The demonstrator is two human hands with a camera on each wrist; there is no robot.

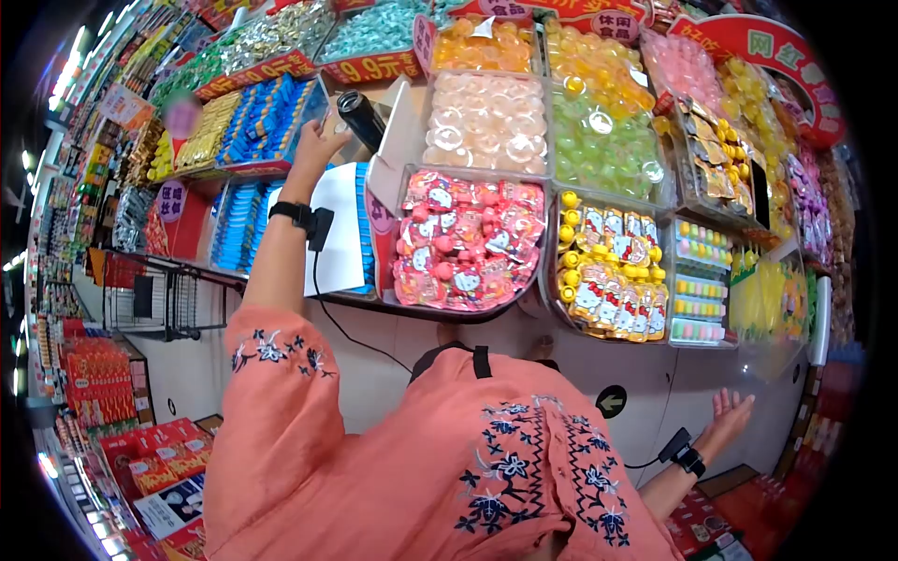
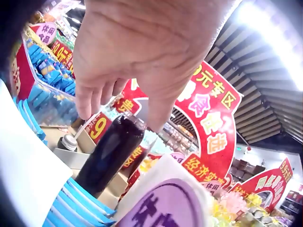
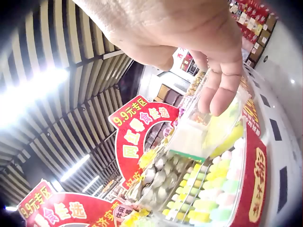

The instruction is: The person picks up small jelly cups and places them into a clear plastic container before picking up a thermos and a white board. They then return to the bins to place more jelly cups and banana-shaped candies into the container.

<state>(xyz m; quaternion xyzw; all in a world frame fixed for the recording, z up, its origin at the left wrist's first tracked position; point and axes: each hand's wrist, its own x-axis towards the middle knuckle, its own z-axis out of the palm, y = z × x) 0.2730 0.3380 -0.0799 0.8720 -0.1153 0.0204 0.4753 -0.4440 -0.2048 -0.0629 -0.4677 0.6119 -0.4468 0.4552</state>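
Dark bottle (image 1: 360, 116) lies tilted on the sweets display; head view shows the left hand (image 1: 316, 142) reaching just beside it. Left wrist view: relaxed fingers (image 2: 102, 97) hover over its cap, not gripping yet. Closing around it seems next. Right hand (image 3: 208, 47) hangs spread, empty.

head view down over candy bins (image 1: 486, 122); wrist views close, upward, probably sharing red signs (image 2: 213, 118)

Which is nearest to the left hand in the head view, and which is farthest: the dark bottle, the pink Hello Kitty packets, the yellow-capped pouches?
1. Dark bottle: just right of the left hand.
2. Pink Hello Kitty packets: lower right, middle tray.
3. Yellow-capped pouches: farther right.
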